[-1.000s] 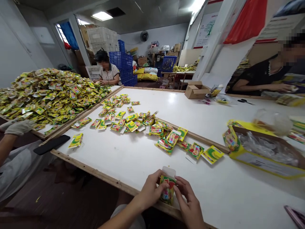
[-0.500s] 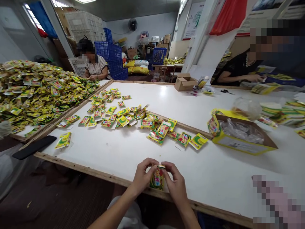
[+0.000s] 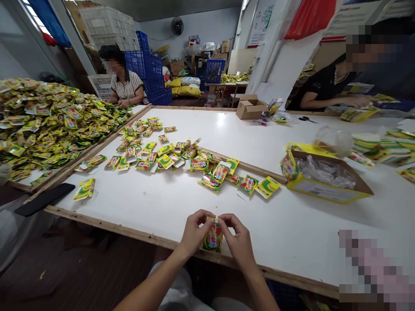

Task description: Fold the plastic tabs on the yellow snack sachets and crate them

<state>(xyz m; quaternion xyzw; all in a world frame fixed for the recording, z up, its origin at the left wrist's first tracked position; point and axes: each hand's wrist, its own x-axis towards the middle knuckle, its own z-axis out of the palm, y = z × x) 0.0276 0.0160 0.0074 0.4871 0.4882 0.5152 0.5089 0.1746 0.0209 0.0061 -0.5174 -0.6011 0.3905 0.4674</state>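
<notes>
A small green and yellow printed carton (image 3: 212, 237) stands at the table's near edge, its coloured front towards me. My left hand (image 3: 197, 231) pinches the carton's top left corner between thumb and fingers. At the top right corner, my right hand (image 3: 236, 235) grips it the same way. A bit of white flap shows between the fingertips. Beyond the hands lies a loose row of similar cartons (image 3: 165, 161), several with white flaps sticking out. One lone carton (image 3: 84, 189) rests to the left.
A yellow display box (image 3: 324, 190) with clear plastic bags stands right. A large heap of cartons (image 3: 48, 125) fills the left table. Wooden strips (image 3: 243, 166) edge and divide the white tabletop. Co-workers sit at far left (image 3: 128, 88) and far right (image 3: 324, 93). Scissors (image 3: 308, 119) lie near the back.
Both hands keep hold of the carton's top, and the fingertips have drawn in at the white flap. The whole view has shifted slightly.
</notes>
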